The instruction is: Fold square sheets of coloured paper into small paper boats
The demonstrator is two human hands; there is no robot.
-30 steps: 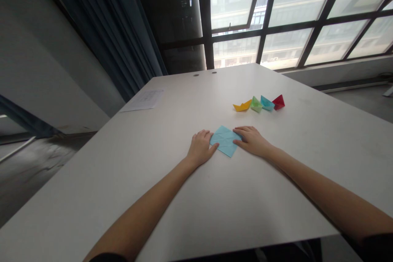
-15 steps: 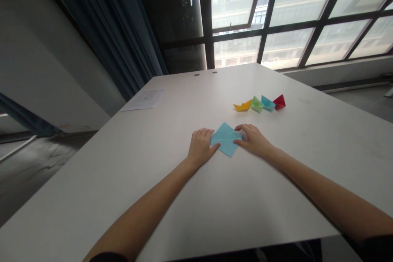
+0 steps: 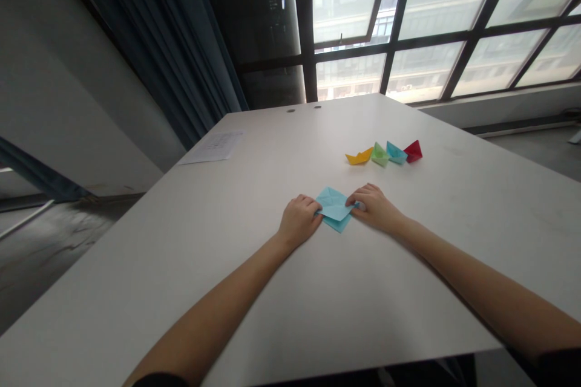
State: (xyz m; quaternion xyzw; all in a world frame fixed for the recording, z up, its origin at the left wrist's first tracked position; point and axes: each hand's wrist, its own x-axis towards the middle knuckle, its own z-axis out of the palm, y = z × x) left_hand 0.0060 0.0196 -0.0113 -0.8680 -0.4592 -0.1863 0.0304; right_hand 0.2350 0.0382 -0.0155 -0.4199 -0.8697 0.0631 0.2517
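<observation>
A light blue sheet of origami paper [image 3: 334, 210] lies on the white table between my hands. Its upper layer is partly folded down towards me, and a pointed corner of the lower layer shows beneath it. My left hand [image 3: 299, 219] pinches the paper's left corner. At the opposite corner, my right hand [image 3: 371, 208] grips it between thumb and fingers. Fingertips hide both side corners.
Beyond my right hand stand small folded paper boats: yellow [image 3: 359, 156], green [image 3: 379, 155], blue [image 3: 396, 153] and red [image 3: 413, 151]. A printed sheet [image 3: 213, 147] lies on the table [image 3: 245, 308] at the far left. Windows [image 3: 354, 0] and a blue curtain [image 3: 167, 42] are behind.
The top layer of the light blue paper has come down towards me, showing a fold across it. My fingers have closed in on its side corners.
</observation>
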